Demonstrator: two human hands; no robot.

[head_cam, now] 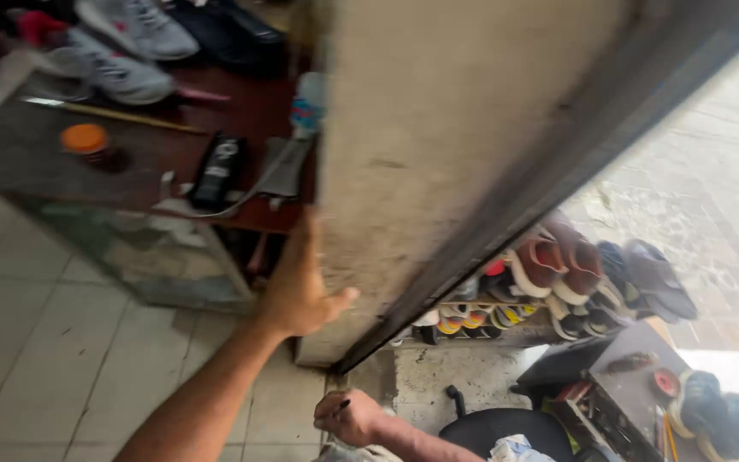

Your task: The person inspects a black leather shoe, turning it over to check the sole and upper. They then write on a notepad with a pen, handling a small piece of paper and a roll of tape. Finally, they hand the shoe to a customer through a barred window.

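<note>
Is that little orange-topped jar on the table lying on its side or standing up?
Standing up: the jar sits on the dark table with its round orange lid facing upward.

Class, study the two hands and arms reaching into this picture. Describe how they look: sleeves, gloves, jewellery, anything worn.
Both hands are bare, with no gloves. The left hand comes on a long forearm uncovered as far as the picture's lower edge: no sleeve, watch or bracelet shows. The right hand is bare too, and its forearm is uncovered down to the bottom edge. No rings can be made out; the picture is too blurred to be sure.
</note>
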